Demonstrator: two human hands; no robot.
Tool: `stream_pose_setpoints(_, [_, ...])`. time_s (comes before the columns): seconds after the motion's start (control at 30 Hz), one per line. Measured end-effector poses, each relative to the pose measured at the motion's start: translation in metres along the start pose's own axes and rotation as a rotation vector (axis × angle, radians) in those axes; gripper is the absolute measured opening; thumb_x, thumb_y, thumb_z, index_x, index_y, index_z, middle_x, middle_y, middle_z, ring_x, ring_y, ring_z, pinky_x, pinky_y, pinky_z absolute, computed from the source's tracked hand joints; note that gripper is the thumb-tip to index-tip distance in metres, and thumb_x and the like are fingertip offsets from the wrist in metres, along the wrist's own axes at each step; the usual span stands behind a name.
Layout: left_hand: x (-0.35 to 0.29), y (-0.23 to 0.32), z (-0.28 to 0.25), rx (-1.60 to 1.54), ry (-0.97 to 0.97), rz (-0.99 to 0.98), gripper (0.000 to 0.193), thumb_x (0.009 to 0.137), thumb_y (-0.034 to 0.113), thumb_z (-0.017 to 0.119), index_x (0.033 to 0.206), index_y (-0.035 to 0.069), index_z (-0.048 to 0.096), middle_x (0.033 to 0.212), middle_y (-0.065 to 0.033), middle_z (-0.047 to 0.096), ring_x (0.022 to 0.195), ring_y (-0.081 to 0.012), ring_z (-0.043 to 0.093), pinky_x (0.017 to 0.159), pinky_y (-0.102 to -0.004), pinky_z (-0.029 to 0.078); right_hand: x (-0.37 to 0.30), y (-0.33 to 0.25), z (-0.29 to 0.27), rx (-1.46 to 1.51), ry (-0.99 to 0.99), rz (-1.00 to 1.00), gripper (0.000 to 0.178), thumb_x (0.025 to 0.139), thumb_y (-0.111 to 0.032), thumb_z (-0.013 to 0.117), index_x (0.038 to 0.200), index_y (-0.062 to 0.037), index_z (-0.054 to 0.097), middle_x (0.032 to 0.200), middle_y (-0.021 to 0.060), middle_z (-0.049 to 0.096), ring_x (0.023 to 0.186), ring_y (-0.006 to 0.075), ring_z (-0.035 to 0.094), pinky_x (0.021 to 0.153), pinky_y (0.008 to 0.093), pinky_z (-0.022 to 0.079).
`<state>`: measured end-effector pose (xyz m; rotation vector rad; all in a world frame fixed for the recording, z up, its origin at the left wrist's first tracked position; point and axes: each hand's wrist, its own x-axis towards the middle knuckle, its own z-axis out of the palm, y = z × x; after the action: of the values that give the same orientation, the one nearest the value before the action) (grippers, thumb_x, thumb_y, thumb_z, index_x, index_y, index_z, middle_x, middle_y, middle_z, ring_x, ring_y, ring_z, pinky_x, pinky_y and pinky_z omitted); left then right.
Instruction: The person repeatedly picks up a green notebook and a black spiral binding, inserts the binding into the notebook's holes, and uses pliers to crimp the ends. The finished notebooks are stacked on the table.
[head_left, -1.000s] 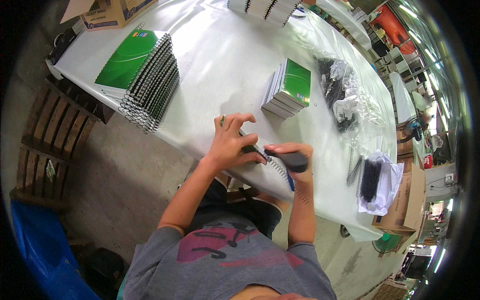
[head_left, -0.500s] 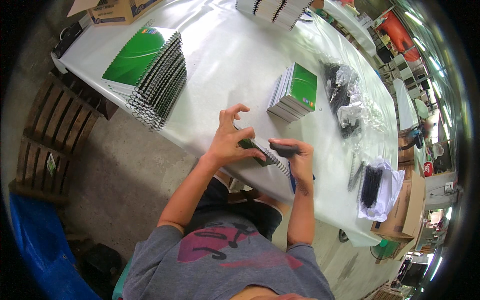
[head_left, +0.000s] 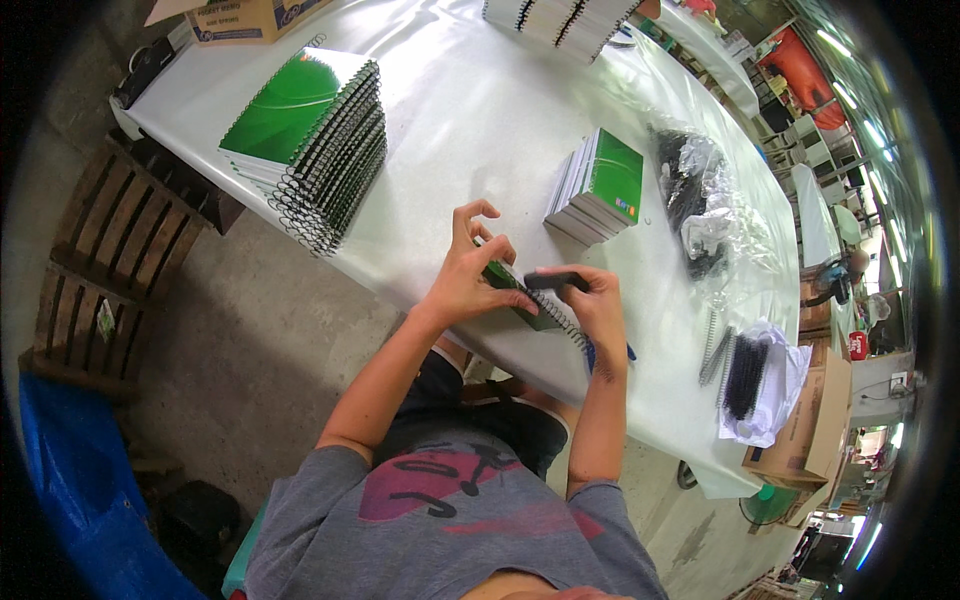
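Note:
My left hand (head_left: 474, 270) grips a small green-covered notebook (head_left: 543, 320) near the table's front edge, thumb on one side and fingers on the other, with the index finger curled up and apart. A metal spiral coil (head_left: 572, 331) runs along the notebook's edge, its loose end trailing toward my right wrist. My right hand (head_left: 596, 303) is wrapped round a dark, blunt-ended tool (head_left: 552, 281), whose exact kind I cannot make out. Its tip lies against or just over the coil by the notebook's edge. Part of the notebook is hidden behind my left fingers.
Spiral-bound green notebooks (head_left: 300, 110) are stacked at left; a smaller stack of green booklets (head_left: 614, 180) stands ahead. At right lie clear plastic wrapping (head_left: 705, 200) with dark coils, and black coils (head_left: 745, 375) on white paper. Cardboard boxes (head_left: 800, 430) and white bound pads (head_left: 560, 25) sit farther out.
My right hand has shifted slightly left, bringing the dark tool's tip from beside the notebook onto its coiled edge. My left hand keeps its grip. The whole view has shifted a little.

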<state>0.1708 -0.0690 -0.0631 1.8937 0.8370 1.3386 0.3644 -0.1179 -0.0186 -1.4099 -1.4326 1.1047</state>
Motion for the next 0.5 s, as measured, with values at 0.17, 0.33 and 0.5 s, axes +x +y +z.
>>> stream_pose_setpoints(0.17, [-0.001, -0.004, 0.0, -0.024, 0.006, 0.02, 0.053, 0.046, 0.034, 0.09, 0.077, 0.007, 0.056, 0.116, -0.0115, 0.032, 0.079, -0.0214, 0.045, 0.071, -0.0349, 0.045, -0.001, -0.022, 0.006, 0.207, -0.047, -0.112, 0.028, 0.073, 0.01, 0.053, 0.094, 0.001, 0.07, 0.085, 0.0075, 0.07, 0.074, 0.0095, 0.06, 0.07, 0.022, 0.048])
stream_pose_setpoints(0.33, [-0.001, -0.003, 0.001, -0.038, -0.003, 0.0, 0.054, 0.045, 0.034, 0.091, 0.076, 0.008, 0.055, 0.116, -0.0105, 0.032, 0.081, -0.0196, 0.044, 0.073, -0.0345, 0.043, 0.013, -0.015, 0.006, -0.218, 0.065, 0.024, 0.028, 0.072, 0.01, 0.054, 0.093, 0.0011, 0.07, 0.084, 0.0097, 0.07, 0.074, 0.0102, 0.061, 0.071, 0.022, 0.048])
stream_pose_setpoints(0.5, [0.001, -0.002, -0.001, -0.077, 0.025, -0.086, 0.078, 0.038, 0.035, 0.093, 0.094, 0.006, 0.048, 0.114, -0.0113, 0.033, 0.087, -0.0195, 0.043, 0.079, -0.0328, 0.042, 0.009, -0.029, 0.011, 0.177, -0.134, -0.158, 0.028, 0.073, 0.009, 0.053, 0.094, 0.0011, 0.07, 0.082, 0.0073, 0.069, 0.071, 0.0085, 0.059, 0.064, 0.0213, 0.047])
